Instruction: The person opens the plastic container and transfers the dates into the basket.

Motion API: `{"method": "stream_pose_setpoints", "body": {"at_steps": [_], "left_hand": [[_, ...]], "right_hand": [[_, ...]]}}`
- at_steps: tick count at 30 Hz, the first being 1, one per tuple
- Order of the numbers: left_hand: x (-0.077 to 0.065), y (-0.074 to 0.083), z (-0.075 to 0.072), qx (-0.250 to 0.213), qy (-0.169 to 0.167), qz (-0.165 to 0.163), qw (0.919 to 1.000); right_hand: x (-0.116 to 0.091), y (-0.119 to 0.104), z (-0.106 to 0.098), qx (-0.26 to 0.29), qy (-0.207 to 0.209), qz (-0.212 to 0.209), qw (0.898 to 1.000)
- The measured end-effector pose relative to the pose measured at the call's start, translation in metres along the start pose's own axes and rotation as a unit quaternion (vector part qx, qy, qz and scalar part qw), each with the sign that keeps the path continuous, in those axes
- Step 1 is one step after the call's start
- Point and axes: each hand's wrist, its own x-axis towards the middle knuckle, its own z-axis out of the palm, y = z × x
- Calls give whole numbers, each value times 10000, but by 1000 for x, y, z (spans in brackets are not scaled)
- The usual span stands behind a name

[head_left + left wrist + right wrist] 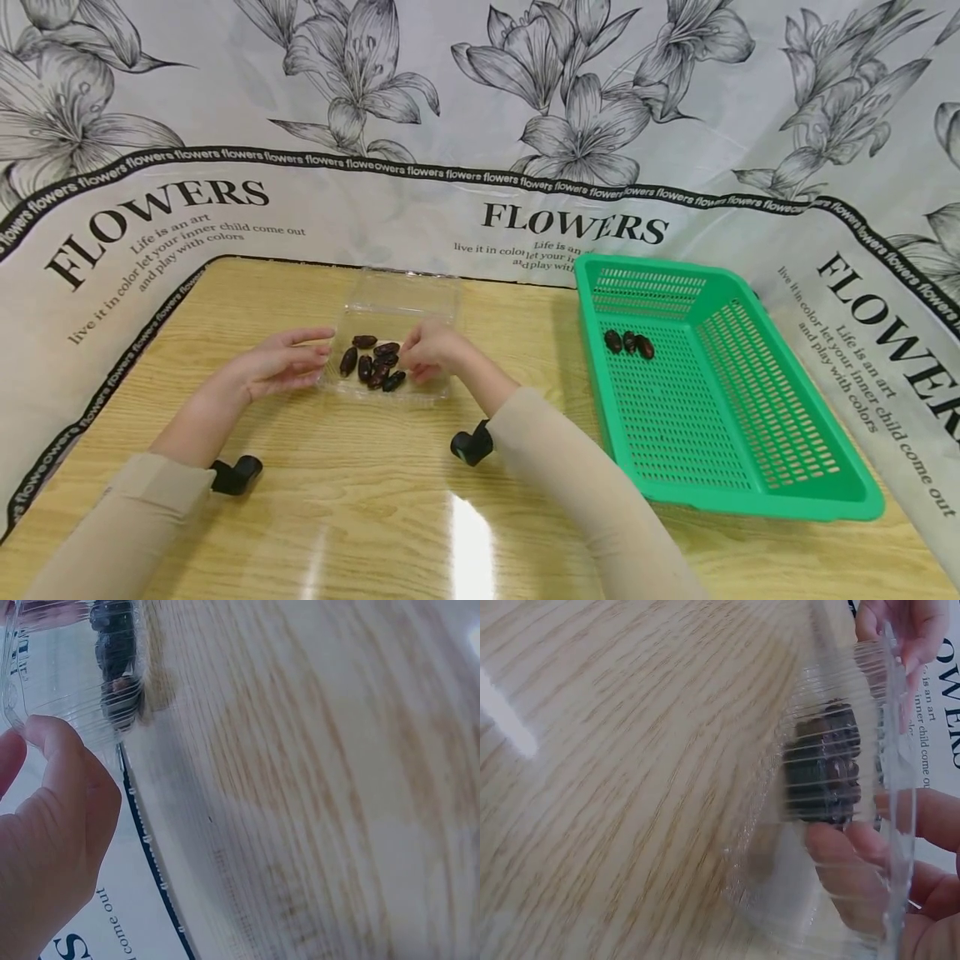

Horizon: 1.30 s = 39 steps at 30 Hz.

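Observation:
Several dark brown dates [379, 361] lie in a clear plastic clamshell box [427, 393] with its lid [405, 293] raised at the back. My left hand [291, 362] is at the box's left side, fingers mostly straight and fingertips touching its rim [15, 712]. From the right, my right hand [431, 350] reaches into the box with bent fingers. Through the clear wall, its fingertips [831, 851] are right against the clustered dates [825, 765]; whether they pinch one I cannot tell.
A green plastic basket [596, 400] with slotted sides stands on the wooden table [360, 500] to the right. In its far left part lie 3 dates [628, 342]. A white flower-printed sheet [420, 200] hangs behind and along both sides.

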Motion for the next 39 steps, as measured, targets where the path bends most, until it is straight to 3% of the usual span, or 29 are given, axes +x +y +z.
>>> {"method": "stream_pose_setpoints", "body": {"at_steps": [5,14,28,33,39], "left_hand": [[1,1,2,-78,8,1,10000],[3,4,2,-178,-35,-8,9998],[0,1,2,-342,29,-90,9994],[0,1,1,-402,29,-78,9992],[-1,2,2,-401,6,-40,9992]], "right_hand": [[6,1,9,-459,163,85,9988],[10,2,18,-678,328,194,9970],[8,6,24,-1824,195,-198,9828],[9,6,24,-1748,146,-200,9843],[11,5,23,-1194,66,73,9928]]}}
